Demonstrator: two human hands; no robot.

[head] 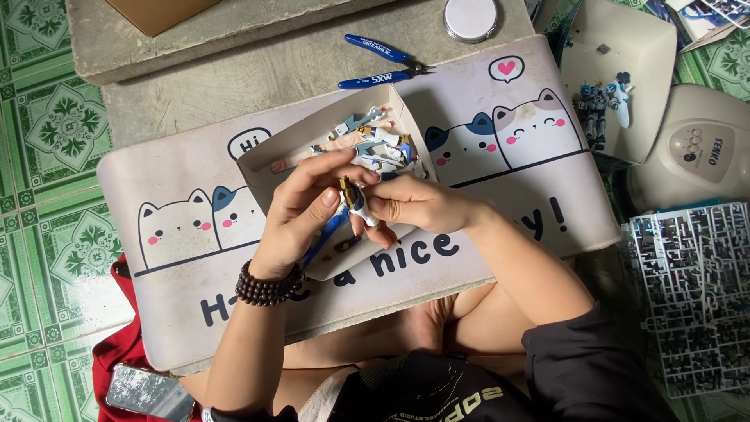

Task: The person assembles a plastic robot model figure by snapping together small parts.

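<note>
My left hand (301,215), with a dark bead bracelet at the wrist, and my right hand (414,205) meet over a shallow white cardboard tray (266,160). Both pinch a small model-kit piece (355,202) in white, blue and gold; my left thumb and fingers hold its top, my right fingers grip its lower end. The tray holds several loose model parts (379,141) in white, blue and pink, partly hidden behind my fingers. The tray rests on a pale desk mat (172,187) printed with cartoon cats.
Blue-handled nippers (383,66) lie beyond the tray on a concrete slab. A round white lid (471,17) sits farther back. At right: a white box lid with a built blue-white figure (598,109), a white fan base (699,148), grey part sprues (691,289). A phone (148,392) lies lower left.
</note>
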